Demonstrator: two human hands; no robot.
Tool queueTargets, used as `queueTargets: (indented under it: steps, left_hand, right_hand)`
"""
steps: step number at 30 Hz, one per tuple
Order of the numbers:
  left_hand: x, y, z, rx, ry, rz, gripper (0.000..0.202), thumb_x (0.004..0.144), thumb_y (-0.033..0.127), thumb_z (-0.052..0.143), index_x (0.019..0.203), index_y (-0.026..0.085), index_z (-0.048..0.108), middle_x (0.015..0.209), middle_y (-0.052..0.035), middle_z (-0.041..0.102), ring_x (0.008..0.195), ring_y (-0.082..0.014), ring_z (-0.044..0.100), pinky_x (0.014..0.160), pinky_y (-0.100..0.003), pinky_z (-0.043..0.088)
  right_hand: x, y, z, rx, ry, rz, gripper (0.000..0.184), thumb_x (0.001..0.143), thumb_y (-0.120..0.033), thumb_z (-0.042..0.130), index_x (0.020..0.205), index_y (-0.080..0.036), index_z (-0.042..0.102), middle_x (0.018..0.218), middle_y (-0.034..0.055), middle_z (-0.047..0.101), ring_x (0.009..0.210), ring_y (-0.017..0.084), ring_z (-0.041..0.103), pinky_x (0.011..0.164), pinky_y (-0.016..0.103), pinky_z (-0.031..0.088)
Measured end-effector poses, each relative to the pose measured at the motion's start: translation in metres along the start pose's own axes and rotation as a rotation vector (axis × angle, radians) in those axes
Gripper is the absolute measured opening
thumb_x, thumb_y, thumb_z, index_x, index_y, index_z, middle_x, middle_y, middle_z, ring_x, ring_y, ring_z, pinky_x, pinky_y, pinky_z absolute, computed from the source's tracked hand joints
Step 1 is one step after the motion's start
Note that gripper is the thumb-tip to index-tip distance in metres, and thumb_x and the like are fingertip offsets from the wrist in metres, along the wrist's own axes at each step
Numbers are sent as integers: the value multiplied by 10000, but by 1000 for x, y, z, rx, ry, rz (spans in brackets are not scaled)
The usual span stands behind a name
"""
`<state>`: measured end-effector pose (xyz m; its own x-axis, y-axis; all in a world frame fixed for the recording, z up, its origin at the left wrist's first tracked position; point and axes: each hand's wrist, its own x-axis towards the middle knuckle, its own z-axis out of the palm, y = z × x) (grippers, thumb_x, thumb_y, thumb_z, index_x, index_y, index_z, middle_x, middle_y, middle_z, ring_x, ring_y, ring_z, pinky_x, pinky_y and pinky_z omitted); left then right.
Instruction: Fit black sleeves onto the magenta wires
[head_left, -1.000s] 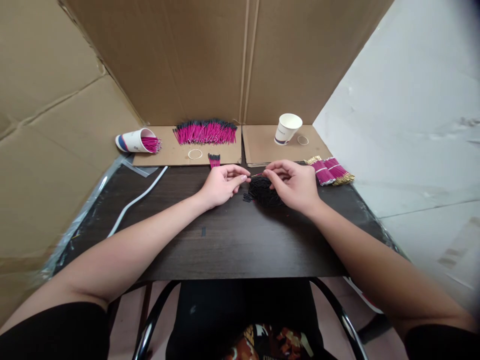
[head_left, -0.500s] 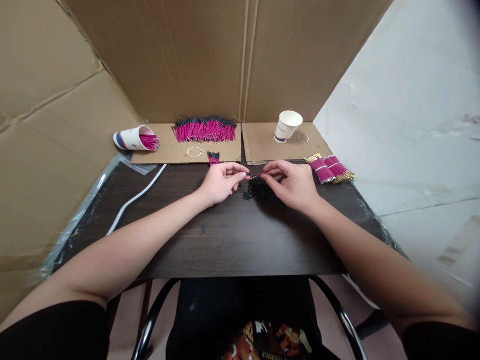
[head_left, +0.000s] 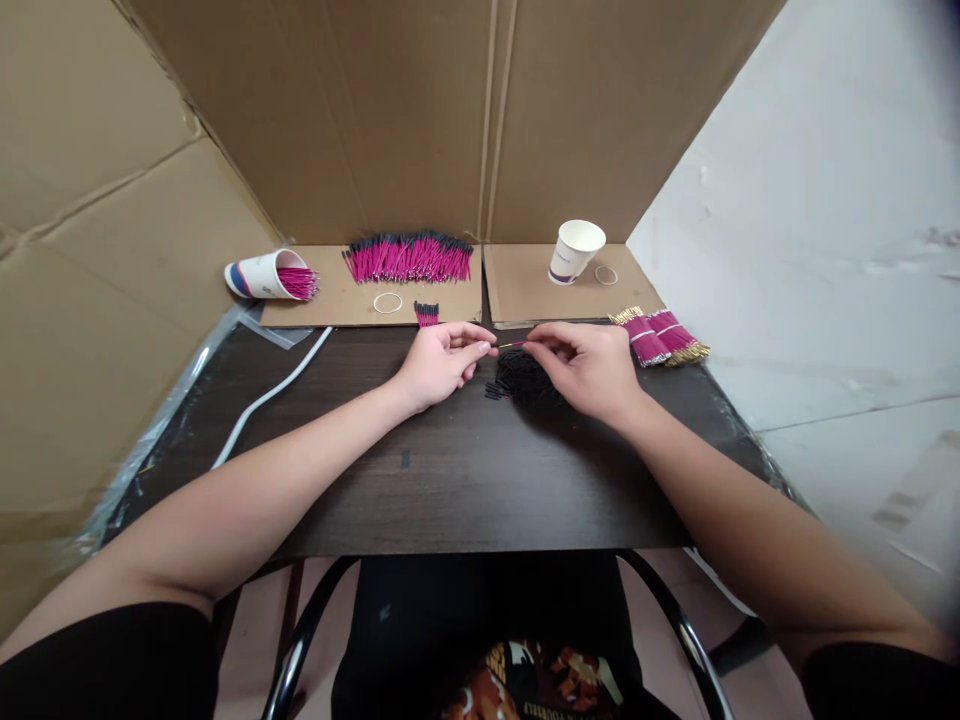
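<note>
A thin magenta wire (head_left: pixel 517 344) with a gold-coloured end spans the gap between my two hands. My right hand (head_left: pixel 589 368) pinches its magenta part between thumb and fingers. The gold end points left and reaches the fingertips of my left hand (head_left: pixel 442 366). Those fingers are pinched together, and what sits between them is too small to make out. Just below the wire, partly behind my right hand, lies a pile of short black sleeves (head_left: pixel 525 380). A small group of magenta wires with black ends (head_left: pixel 427 313) lies just beyond my left hand.
Many black-ended magenta wires (head_left: pixel 409 260) lie in a row on cardboard (head_left: pixel 315 316). A tipped paper cup (head_left: pixel 259 278) holds more wires; another cup (head_left: pixel 574 255) stands upright. Banded wire bundles (head_left: pixel 660 338) lie right. Rubber bands (head_left: pixel 388 303) and a white cable (head_left: pixel 274 395) are nearby.
The wire between my hands has levelled from a slant, and more of its gold end shows beside my left fingertips. Both hands have otherwise hardly moved.
</note>
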<state>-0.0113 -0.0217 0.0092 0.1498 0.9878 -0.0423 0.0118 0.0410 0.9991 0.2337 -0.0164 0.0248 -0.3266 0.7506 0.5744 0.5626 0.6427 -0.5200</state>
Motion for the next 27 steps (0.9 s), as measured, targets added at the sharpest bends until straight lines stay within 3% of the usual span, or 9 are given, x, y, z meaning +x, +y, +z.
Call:
queueTargets:
  steps: [19, 27]
  left_hand:
    - [-2, 4, 1, 41, -13, 6, 165, 962, 212, 794, 1103, 128, 804, 1038, -136, 851, 541, -60, 554, 454, -194, 430]
    - [-3, 4, 2, 44, -25, 15, 183, 940, 208, 810, 1097, 115, 825, 1029, -147, 858, 543, -69, 564, 455, -200, 434]
  right_hand:
    - [-1, -1, 0, 2, -13, 55, 179, 1042, -396, 763, 979, -250, 846, 832, 29, 835, 670, 212, 740, 761, 370, 617]
    - [-3, -1, 2, -9, -31, 24, 155, 1040, -363, 771, 958, -251, 839, 802, 23, 820, 671, 210, 739, 714, 349, 570]
